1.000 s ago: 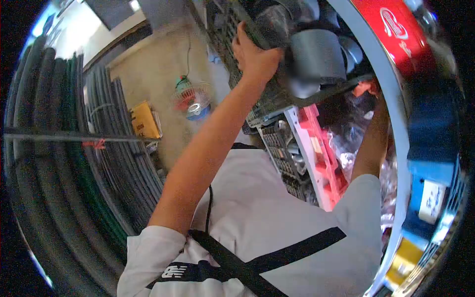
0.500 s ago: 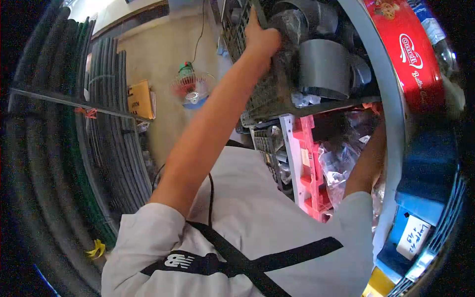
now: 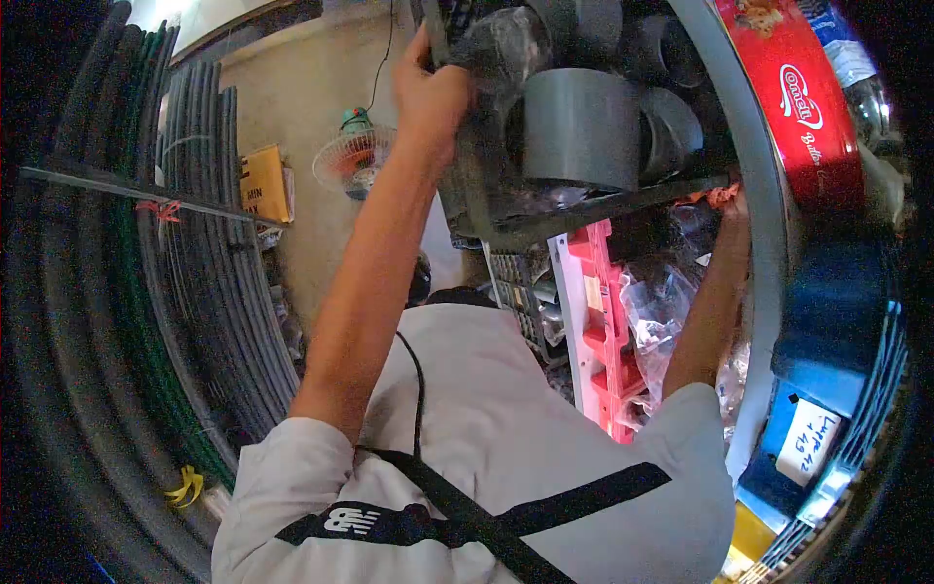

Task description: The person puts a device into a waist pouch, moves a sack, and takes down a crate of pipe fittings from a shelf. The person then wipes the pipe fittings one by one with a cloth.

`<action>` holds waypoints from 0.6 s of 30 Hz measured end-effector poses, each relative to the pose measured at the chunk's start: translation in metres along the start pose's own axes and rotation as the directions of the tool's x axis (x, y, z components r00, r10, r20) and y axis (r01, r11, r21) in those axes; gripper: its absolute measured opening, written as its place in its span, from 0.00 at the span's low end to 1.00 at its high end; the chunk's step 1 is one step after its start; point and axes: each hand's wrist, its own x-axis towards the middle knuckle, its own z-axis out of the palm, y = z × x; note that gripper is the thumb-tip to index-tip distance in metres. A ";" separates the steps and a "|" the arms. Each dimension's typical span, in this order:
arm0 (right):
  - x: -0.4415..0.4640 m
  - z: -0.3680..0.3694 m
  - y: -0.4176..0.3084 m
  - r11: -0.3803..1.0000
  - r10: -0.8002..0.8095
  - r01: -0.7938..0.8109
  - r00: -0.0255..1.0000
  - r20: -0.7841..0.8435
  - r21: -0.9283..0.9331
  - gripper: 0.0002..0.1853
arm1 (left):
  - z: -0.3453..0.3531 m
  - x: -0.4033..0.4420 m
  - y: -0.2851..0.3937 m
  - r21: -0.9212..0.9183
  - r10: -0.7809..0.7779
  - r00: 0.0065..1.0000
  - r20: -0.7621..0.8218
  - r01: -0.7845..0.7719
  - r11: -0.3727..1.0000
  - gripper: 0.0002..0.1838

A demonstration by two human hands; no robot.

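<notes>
A dark lattice-sided plastic crate (image 3: 474,200) stands at the upper middle, holding several grey pipe fittings (image 3: 582,131) and a clear plastic wrapping. My left hand (image 3: 431,102) is closed around the crate's left rim, the thumb lying toward the inside. At the crate's near right corner is my right hand (image 3: 736,206), beside a bright orange patch (image 3: 718,196) that I cannot identify. Its fingers are mostly hidden, so I cannot tell how they are placed.
Below the crate stand a pink-red rack (image 3: 600,331) and clear plastic bags (image 3: 657,302). Long dark pipes (image 3: 199,243) line the left side. Behind are a fan (image 3: 350,161) and a yellow carton (image 3: 266,185). A red tin (image 3: 798,107) and a blue box (image 3: 803,428) stand right of a grey post (image 3: 754,127).
The crate's left side has shifted left with my left hand on its rim, and the fittings have moved left too. My right hand has stayed near the right corner.
</notes>
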 end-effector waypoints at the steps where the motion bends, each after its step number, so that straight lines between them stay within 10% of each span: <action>1: -0.002 0.002 0.004 1.000 0.013 -0.013 1.000 0.017 0.003 0.13 | -0.011 0.000 0.003 -0.016 -0.006 1.000 0.012 0.006 1.000 0.34; 18: -0.197 0.177 0.009 0.994 0.036 -0.008 0.967 0.253 -0.109 0.22 | -0.206 -0.108 0.070 0.126 -0.093 0.952 -0.291 0.135 0.983 0.39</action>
